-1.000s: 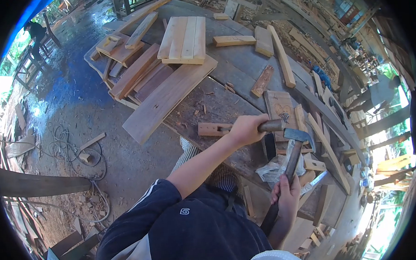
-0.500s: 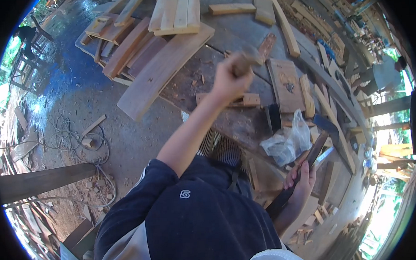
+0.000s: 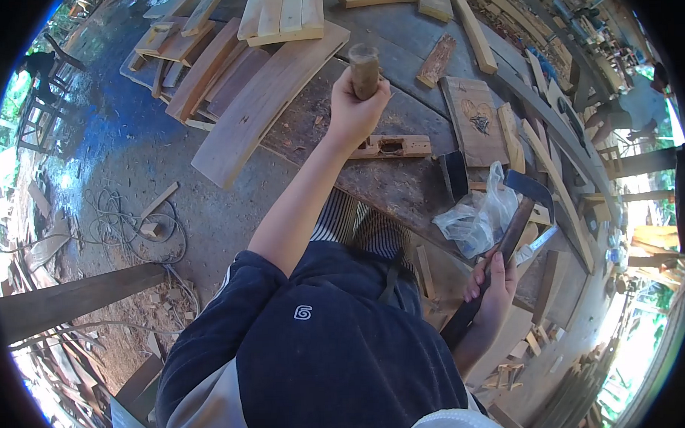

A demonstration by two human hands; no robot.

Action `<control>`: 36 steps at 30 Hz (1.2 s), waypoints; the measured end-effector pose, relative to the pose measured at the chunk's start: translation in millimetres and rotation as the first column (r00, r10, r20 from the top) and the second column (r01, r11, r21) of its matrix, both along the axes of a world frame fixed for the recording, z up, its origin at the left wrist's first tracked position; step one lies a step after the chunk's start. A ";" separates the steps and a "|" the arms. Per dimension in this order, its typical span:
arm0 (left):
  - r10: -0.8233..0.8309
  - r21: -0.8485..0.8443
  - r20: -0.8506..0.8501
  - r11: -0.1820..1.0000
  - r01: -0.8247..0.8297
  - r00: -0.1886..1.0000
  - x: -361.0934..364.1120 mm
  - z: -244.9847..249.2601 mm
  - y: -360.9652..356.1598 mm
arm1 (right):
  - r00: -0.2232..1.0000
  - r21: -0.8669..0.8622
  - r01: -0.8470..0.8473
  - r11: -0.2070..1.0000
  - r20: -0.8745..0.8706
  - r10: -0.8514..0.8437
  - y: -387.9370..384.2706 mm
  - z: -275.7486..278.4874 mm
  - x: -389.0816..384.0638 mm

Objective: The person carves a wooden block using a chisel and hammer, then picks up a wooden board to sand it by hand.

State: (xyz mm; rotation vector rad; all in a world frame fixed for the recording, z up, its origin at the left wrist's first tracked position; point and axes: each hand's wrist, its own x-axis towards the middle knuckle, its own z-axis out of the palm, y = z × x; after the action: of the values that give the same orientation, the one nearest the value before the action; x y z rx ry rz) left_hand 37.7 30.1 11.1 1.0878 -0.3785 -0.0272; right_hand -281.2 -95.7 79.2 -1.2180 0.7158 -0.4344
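Left hand (image 3: 359,115), 12 o'clock: closed round a wooden handle (image 3: 365,71). Right hand (image 3: 496,281), 4 o'clock: wrapped round a hammer (image 3: 515,227), its head towards 3 o'clock. Mortised block (image 3: 415,146), 1 o'clock: on tabletop (image 3: 403,183). Plastic bag (image 3: 471,223), 3 o'clock: just beside the hammer.

Navy fabric shirt (image 3: 355,357) bearing a white square-spiral logo (image 3: 303,313), light-grey fabric panel (image 3: 214,415) lining its side, dark pinstriped trousers (image 3: 375,235) showing beyond it
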 end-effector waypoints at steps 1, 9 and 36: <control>0.016 0.045 0.028 0.999 -0.017 0.999 -0.2 -2.1 -2.9 | 1.000 -0.001 0.001 1.000 0.000 -0.001 0.5 0.3 0.5; -0.099 0.129 0.135 0.988 0.082 0.986 -13.4 12.2 -23.9 | 0.999 0.000 -0.037 0.999 -0.001 0.037 -0.4 0.0 3.6; -0.244 0.572 0.467 0.816 -0.080 0.850 -31.9 -6.5 -61.4 | 0.967 -0.464 -0.225 0.857 -0.212 0.139 -39.1 70.4 43.2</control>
State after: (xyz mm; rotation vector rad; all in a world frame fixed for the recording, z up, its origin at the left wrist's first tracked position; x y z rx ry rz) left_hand 5.8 -31.3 4.5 1.6869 -0.9644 0.0846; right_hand -238.0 -134.8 149.7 -1.8038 0.6462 -0.3631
